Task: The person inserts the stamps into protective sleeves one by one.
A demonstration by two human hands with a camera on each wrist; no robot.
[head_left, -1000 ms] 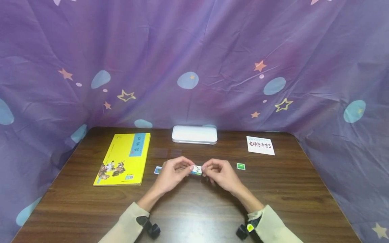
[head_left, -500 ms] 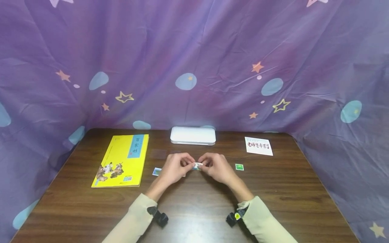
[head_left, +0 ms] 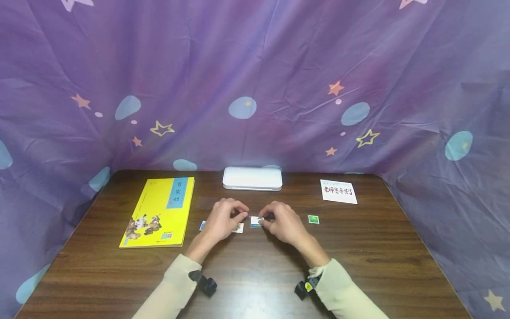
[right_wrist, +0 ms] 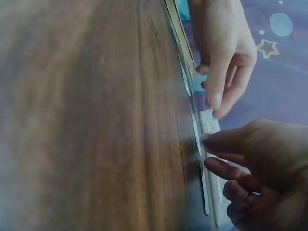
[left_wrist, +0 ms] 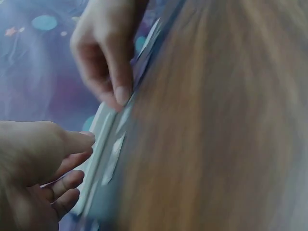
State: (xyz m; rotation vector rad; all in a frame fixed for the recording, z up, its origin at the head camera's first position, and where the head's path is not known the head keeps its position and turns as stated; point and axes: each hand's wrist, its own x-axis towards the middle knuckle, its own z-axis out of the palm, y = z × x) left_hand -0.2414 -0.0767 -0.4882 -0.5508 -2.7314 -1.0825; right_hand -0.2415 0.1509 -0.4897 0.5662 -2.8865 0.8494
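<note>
A small stamp [head_left: 254, 222], white with a blue and green lower edge, lies in the middle of the wooden table. The right hand [head_left: 283, 221] pinches its right edge between thumb and index finger; in the left wrist view the fingertips of the right hand [left_wrist: 109, 57] come together at the stamp's edge. The left hand [head_left: 222, 220] hovers just left of it, thumb and index finger apart and holding nothing. Below the left hand, another small stamp [head_left: 239, 228] shows partly, and a blue-edged one [head_left: 202, 225] pokes out at its left.
A yellow book [head_left: 161, 212] lies at the left. At the back stands a flat white case [head_left: 253, 178]. A green stamp [head_left: 313, 219] and a white card with red writing [head_left: 338, 191] lie right. A dark clear sleeve [head_left: 208, 203] lies behind the left hand.
Both hands gripped the stamp between them and lowered it to the table. The left hand has let go and drawn left, uncovering another stamp; the right stays at the edge.
</note>
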